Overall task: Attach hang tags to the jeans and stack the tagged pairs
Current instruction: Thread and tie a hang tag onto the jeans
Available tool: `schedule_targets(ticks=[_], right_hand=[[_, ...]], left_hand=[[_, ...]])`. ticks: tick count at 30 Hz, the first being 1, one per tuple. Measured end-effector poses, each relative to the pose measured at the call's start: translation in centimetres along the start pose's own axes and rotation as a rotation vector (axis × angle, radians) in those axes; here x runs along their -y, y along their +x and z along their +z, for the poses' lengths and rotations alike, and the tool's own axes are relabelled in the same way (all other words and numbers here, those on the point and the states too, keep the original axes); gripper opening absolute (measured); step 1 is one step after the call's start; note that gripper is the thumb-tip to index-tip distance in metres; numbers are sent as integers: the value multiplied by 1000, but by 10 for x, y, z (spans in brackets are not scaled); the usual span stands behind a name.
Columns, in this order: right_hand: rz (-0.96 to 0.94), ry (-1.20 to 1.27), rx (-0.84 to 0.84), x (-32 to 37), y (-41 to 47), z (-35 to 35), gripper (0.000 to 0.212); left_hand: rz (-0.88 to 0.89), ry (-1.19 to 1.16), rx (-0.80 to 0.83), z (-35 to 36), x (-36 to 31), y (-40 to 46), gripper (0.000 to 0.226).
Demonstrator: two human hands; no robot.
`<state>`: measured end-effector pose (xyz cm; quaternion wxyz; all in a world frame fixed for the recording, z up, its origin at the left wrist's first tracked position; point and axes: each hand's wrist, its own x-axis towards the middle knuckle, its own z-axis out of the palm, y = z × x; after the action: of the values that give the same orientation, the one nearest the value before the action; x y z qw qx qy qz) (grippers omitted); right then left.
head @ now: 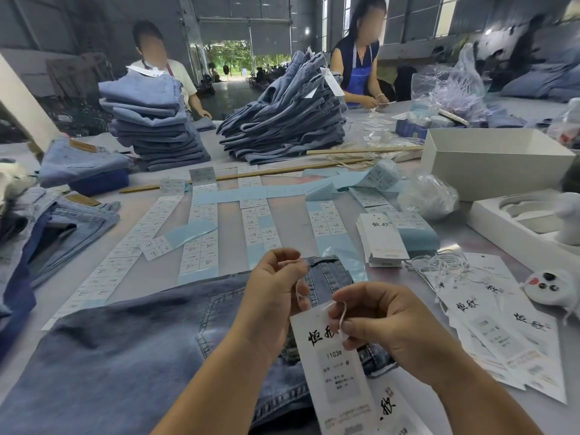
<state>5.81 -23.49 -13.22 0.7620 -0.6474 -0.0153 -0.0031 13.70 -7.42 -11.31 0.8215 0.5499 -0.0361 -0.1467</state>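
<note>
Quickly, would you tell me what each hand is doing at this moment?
Left hand: pinches the white string above the jeans.
Right hand: pinches the same string at the hang tag.

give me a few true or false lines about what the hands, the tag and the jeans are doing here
1. Both hands pinch a white string. True: the left hand and the right hand each hold it.
2. The hang tag reads 1103. True.
3. The jeans under the hands are black. False: they are blue denim.
4. Two stacks of folded jeans stand at the far side of the table. True.
5. The white box sits on the left. False: it is on the right.
</note>
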Motion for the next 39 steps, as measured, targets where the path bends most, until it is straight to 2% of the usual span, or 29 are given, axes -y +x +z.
schedule_targets(ticks=[6,8,12,18,26,32,39], right_hand=[[49,81,-87,1,3,8,20],[75,154,-118,-1,5,11,20],[139,308,-161,-3,7,14,31],[225,409,-221,-7,8,14,46],[223,388,-339,-14,10,19,11],[180,351,-369,-13,9,22,19],[113,142,-407,-10,10,27,10]], left_hand=[[197,475,165,2,3,-13,29],[257,633,221,5,2,-19,21],[347,780,285,6,6,-28,19],[596,970,329,-3,13,-26,23],[798,1208,388,-6,15,-28,15],[755,1189,310,-10,19,-24,10],[621,1061,235,-13,21,-22,7]])
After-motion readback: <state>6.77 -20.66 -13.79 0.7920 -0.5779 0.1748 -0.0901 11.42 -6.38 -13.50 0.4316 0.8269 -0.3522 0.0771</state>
